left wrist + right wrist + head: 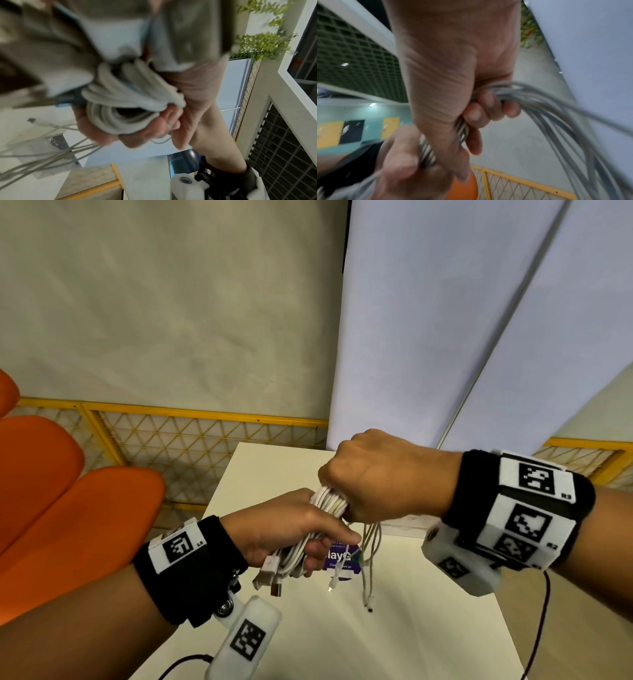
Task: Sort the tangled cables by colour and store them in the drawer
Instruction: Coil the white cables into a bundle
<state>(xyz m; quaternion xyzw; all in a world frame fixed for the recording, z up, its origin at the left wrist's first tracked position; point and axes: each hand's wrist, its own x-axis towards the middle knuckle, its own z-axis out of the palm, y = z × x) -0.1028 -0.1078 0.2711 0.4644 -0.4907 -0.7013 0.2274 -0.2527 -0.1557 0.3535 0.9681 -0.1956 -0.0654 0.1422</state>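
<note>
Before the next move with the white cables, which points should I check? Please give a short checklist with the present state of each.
1. Both hands grip the bundle: ok. The left hand and right hand both hold the white cables.
2. Bundle has one colour only: ok, only white shows.
3. Loose ends gathered: not ok. Thin ends and the USB plugs hang free over the table.
4. Drawer is open: cannot tell, no drawer is in view.
5. Table below is free: not ok, a purple card lies under the bundle.
</note>
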